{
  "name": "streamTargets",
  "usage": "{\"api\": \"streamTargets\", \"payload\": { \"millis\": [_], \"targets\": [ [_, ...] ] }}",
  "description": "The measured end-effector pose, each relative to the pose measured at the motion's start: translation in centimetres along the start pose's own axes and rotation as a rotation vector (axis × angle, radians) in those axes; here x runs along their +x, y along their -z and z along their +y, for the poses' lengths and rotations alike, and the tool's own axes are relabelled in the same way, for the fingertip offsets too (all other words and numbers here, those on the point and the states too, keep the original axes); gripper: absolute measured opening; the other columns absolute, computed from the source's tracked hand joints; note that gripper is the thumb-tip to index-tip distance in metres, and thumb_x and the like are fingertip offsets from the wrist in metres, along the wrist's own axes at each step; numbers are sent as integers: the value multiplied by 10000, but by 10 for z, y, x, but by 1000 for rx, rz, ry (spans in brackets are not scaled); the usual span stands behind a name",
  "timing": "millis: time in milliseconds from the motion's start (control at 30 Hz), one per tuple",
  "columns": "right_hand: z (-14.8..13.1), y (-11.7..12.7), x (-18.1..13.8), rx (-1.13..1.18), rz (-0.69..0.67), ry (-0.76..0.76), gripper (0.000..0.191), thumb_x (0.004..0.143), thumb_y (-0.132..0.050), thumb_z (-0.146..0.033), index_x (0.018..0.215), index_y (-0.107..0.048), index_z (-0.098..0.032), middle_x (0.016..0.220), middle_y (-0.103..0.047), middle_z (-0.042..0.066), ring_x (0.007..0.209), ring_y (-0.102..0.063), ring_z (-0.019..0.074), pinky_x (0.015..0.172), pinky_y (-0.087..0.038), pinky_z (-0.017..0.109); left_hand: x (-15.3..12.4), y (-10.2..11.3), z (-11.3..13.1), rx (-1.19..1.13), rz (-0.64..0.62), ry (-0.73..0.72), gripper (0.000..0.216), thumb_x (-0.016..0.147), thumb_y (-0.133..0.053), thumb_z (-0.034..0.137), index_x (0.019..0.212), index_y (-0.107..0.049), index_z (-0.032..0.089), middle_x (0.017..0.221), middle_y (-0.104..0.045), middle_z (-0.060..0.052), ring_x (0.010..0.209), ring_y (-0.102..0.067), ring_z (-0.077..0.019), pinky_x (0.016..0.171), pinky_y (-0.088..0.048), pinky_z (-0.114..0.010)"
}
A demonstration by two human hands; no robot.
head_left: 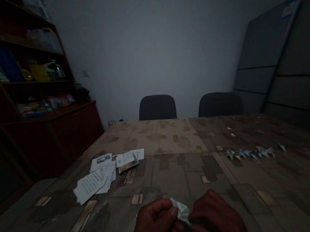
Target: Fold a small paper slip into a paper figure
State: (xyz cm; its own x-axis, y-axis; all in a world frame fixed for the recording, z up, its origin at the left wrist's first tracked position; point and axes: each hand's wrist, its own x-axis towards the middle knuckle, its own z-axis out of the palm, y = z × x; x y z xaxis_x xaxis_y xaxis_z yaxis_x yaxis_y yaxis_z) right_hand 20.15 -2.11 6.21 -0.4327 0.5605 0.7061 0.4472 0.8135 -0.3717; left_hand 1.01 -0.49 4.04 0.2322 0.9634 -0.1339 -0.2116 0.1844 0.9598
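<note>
A small piece of folded white paper (181, 210) is held between my two hands, above the near edge of the table. My left hand (156, 225) pinches its left side between thumb and fingers. On the other side, my right hand (216, 217) has its fingers curled against the paper's right edge; part of that grip is hidden behind the hand. Several small folded paper pieces (253, 153) stand in a row on the table to the right. Printed paper sheets (95, 183) lie loosely spread at the left, beside a small stack of cards or sheets (128, 164).
The table (164, 170) has a patterned cover. Two dark chairs (156, 107) stand at its far side against a pale wall. A wooden cabinet (75, 124) with loaded shelves is at the left, and a grey refrigerator-like unit (262, 45) is at the right. The room is dim.
</note>
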Motion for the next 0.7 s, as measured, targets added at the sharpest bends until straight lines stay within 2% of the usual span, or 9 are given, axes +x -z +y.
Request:
{"api": "streamTargets", "payload": {
  "millis": [200, 333, 467, 567, 700],
  "targets": [
    [-2, -11, -4, 130, 64, -267, 225, 831, -614, -114, 1028, -624, -224, 818, -641, 3, 720, -626, 168, 647, -482, 234, -11, -12, 17, 29, 78, -50, 268, 677, -791, 352, 633, -697, 105, 474, -637, -12, 429, -567, -113, 469, -431, -210],
    [-8, -19, -5, 221, 99, -447, 176, 807, -581, -164, 949, -670, -217, 777, -663, -4, 678, -635, 156, 640, -482, 218, -14, -16, 19, 39, 111, -79, 165, 657, -759, 250, 726, -727, 104, 570, -687, -25, 483, -607, -131, 511, -467, -233],
    [-12, -22, -4, 271, 104, -610, 156, 805, -569, -228, 922, -666, -189, 730, -670, 9, 647, -632, 165, 614, -477, 224, -13, -15, 15, 18, 145, -123, 302, 563, -776, 169, 859, -737, 120, 659, -715, -24, 599, -640, -153, 574, -469, -237],
    [-15, -21, -4, 280, 94, -656, 162, 800, -585, -251, 925, -663, -186, 728, -672, 10, 651, -633, 168, 625, -472, 228, -12, -14, 14, 31, 127, -128, 309, 559, -734, 137, 866, -703, 140, 648, -689, 0, 590, -614, -147, 559, -439, -232],
    [-17, -15, -3, 299, 62, -632, 176, 863, -549, -296, 963, -663, -207, 765, -681, 9, 690, -642, 173, 656, -466, 238, -13, -12, 20, 97, 101, -124, 134, 625, -686, 200, 745, -642, 162, 625, -627, 15, 581, -566, -145, 556, -407, -241]
  ]
}}
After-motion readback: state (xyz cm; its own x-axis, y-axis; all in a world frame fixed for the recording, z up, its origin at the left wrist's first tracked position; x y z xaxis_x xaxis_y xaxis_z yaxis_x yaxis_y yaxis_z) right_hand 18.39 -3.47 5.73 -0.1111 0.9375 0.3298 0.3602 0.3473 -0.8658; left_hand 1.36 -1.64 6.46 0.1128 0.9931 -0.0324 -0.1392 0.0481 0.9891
